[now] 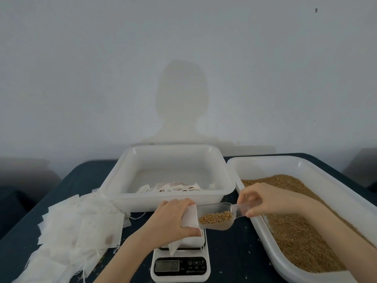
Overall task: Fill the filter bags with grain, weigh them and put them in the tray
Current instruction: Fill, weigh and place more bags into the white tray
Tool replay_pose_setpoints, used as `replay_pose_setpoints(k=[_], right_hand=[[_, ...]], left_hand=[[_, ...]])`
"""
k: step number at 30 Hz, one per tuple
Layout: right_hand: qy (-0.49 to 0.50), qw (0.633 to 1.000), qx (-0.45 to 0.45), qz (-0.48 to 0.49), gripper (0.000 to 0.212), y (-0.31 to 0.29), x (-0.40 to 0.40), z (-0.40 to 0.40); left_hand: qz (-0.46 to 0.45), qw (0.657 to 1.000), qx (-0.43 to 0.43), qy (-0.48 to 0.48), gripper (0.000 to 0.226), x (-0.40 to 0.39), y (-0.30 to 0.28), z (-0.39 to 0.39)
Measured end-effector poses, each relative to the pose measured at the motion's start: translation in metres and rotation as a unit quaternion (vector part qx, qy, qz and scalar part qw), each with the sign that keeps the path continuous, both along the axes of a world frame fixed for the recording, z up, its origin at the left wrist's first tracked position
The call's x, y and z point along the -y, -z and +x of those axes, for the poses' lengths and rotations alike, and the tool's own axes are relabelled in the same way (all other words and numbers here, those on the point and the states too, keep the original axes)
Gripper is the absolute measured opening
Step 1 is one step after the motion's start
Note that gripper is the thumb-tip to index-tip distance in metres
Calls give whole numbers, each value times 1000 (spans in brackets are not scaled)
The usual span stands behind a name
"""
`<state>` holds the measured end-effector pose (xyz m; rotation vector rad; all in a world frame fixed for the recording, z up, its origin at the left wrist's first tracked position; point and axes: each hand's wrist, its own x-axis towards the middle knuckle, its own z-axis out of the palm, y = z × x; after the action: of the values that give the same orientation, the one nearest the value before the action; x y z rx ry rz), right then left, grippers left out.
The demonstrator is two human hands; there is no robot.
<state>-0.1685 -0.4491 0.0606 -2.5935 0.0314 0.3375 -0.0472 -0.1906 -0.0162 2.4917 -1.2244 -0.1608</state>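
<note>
Your left hand point(173, 218) grips an open filter bag point(189, 219) over the scale point(180, 266); your right hand point(263, 198) pinches the loaded scoop point(216, 217) at its mouth. Several filled bags point(173, 187) lie in the tray point(167, 199) at twelve o'clock; many empty bags point(77, 225) wait at nine o'clock.

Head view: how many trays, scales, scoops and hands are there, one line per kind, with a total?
White trays: 2, the tray holding filled bags and the grain tray
Kitchen scale: 1
Clear plastic scoop: 1
Hands: 2, left hand and right hand
Total: 6
</note>
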Motion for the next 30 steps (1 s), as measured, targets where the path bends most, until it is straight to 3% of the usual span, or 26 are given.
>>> replay_pose_setpoints(k=[11, 16, 19, 23, 26, 30], right_hand=[[5, 1000, 9, -20, 17, -5, -11, 11], [7, 986, 88, -139, 31, -17, -15, 22], [-9, 954, 173, -244, 35, -23, -23, 31], [-52, 896, 215, -385, 39, -33, -36, 38], [-70, 850, 259, -453, 44, -43, -49, 38], [-92, 798, 287, -522, 48, -63, -69, 39]], left_hand=[[-32, 999, 35, -13, 70, 3, 1, -3], [-131, 989, -10, -62, 61, 5, 1, -5], [-157, 984, -11, -86, 58, 11, 3, -7], [-178, 976, -66, -103, 48, 19, 7, -9], [-207, 969, -87, -105, 34, 24, 9, -15], [-272, 948, -120, -118, 38, 30, 9, -20]])
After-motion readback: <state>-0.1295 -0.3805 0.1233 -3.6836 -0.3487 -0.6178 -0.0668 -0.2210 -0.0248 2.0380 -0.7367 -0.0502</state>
